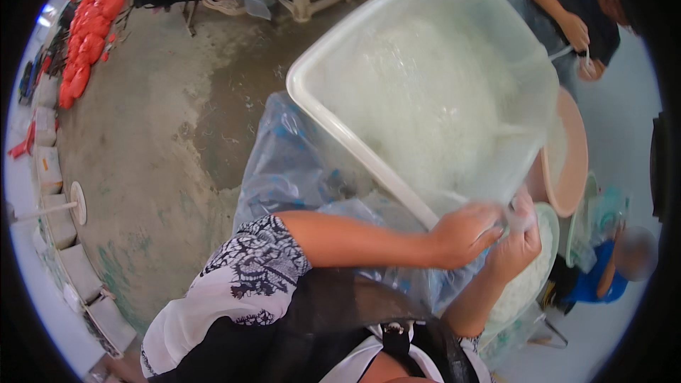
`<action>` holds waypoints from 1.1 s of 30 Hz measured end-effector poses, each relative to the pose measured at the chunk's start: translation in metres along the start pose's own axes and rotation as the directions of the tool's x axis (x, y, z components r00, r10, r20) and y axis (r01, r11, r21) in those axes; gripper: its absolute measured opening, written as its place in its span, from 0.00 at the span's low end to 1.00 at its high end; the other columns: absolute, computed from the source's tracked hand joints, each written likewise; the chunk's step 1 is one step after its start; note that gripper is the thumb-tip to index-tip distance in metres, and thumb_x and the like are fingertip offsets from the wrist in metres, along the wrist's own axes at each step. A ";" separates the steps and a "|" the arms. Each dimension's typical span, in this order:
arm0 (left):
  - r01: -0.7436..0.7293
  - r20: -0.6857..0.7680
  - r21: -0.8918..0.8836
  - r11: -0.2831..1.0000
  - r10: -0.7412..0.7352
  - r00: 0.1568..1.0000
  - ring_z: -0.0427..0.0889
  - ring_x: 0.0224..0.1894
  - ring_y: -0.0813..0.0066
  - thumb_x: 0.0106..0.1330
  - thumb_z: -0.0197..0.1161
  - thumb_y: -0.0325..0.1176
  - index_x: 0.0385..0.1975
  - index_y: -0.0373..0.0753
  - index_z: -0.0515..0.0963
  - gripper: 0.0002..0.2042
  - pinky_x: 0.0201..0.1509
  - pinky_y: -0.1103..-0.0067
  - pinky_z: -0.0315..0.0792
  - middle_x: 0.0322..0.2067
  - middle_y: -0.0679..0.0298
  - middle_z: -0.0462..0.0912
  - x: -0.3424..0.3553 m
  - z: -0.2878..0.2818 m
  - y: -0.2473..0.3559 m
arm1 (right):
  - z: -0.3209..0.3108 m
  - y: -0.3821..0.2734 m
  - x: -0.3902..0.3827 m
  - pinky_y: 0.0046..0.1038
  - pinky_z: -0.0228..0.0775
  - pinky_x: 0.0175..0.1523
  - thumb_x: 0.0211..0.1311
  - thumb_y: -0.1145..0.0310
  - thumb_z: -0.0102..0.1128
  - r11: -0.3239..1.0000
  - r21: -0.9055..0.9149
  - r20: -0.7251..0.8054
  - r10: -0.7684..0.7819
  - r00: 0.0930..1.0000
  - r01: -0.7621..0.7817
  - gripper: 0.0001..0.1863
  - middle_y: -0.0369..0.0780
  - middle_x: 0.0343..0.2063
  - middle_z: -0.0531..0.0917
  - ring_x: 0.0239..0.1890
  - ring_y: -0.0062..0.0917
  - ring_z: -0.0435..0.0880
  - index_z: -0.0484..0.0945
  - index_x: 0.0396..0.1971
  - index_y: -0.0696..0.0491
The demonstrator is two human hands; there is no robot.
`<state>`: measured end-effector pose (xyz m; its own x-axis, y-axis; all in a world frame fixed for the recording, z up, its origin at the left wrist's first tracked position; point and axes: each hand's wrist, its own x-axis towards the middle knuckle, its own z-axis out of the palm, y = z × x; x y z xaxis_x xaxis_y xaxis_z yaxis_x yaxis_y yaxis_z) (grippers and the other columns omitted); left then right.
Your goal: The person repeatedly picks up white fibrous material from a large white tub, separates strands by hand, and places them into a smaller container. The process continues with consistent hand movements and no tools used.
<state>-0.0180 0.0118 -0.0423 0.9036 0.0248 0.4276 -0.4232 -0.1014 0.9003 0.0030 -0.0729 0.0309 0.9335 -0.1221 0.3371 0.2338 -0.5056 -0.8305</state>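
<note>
Pale material (523,215), seemingly, near tub rim (360,152)

Before us stands the tub (362,157), with liquid (425,113) in it and our hands (461,237) at its near right corner. Just outside the tub's left and near edges we have a plastic sheet (273,152). Beyond its far left edge is a stool (303,7). Well left of it, across the floor (152,170), boxes (81,271) stand in a row, with a pile (92,39) farther off. Right of the tub we find a basin (580,149); nearer us, a bowl (521,294). A co-worker (557,0) is past its far right corner.
</note>
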 end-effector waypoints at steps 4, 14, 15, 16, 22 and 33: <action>0.006 0.268 0.046 0.999 -0.018 0.963 0.72 0.36 0.44 0.63 0.50 0.36 0.42 0.32 0.69 0.14 0.40 0.63 0.68 0.29 0.49 0.75 0.032 -0.019 0.027 | -0.015 -0.002 -0.003 0.28 0.69 0.51 0.60 0.73 0.51 0.990 0.064 0.058 -0.130 0.990 0.127 0.13 0.47 0.36 0.82 0.42 0.28 0.79 0.76 0.37 0.68; 0.862 0.739 -0.379 0.337 -0.451 0.501 0.74 0.18 0.65 0.69 0.42 0.43 0.25 0.38 0.69 0.16 0.22 0.76 0.69 0.15 0.60 0.73 0.046 -0.060 0.081 | -0.043 -0.025 0.008 0.29 0.73 0.41 0.49 0.76 0.60 0.920 -0.012 0.275 -0.374 0.886 0.392 0.08 0.49 0.37 0.81 0.38 0.33 0.82 0.79 0.31 0.61; 0.822 0.678 -0.367 0.436 -0.479 0.557 0.74 0.17 0.66 0.69 0.42 0.43 0.24 0.38 0.69 0.17 0.21 0.76 0.68 0.15 0.60 0.73 0.048 -0.064 0.081 | -0.049 -0.026 0.007 0.28 0.73 0.42 0.49 0.76 0.60 0.916 -0.046 0.358 -0.358 0.862 0.399 0.08 0.49 0.37 0.81 0.38 0.34 0.82 0.79 0.31 0.61; 0.642 0.653 -0.235 0.729 -0.371 0.660 0.73 0.19 0.61 0.69 0.42 0.43 0.25 0.37 0.69 0.17 0.23 0.73 0.68 0.16 0.57 0.73 0.049 -0.067 0.080 | -0.054 -0.028 0.006 0.28 0.73 0.42 0.49 0.76 0.60 0.910 -0.076 0.438 -0.337 0.833 0.408 0.07 0.48 0.37 0.81 0.39 0.34 0.82 0.79 0.30 0.60; -0.277 0.905 0.256 0.926 -0.129 0.405 0.71 0.26 0.48 0.69 0.43 0.42 0.28 0.34 0.70 0.17 0.30 0.66 0.66 0.20 0.48 0.72 0.089 -0.079 0.095 | -0.062 -0.040 0.001 0.27 0.72 0.39 0.48 0.76 0.60 0.827 -0.184 0.546 -0.364 0.755 0.532 0.06 0.44 0.35 0.82 0.32 0.33 0.80 0.79 0.29 0.59; -0.033 0.219 -0.480 0.877 0.156 0.963 0.77 0.45 0.69 0.65 0.52 0.36 0.41 0.33 0.73 0.12 0.42 0.75 0.73 0.41 0.58 0.78 0.047 0.000 0.066 | -0.056 -0.014 0.004 0.36 0.40 0.67 0.58 0.64 0.40 0.780 0.621 -0.017 -0.091 0.996 0.081 0.20 0.56 0.52 0.71 0.66 0.39 0.53 0.78 0.30 0.64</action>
<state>-0.0039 0.0063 0.0373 0.8185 -0.2096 0.5349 -0.4327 0.3876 0.8140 -0.0122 -0.1142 0.0691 0.9038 -0.0897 0.4185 0.4271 0.1264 -0.8953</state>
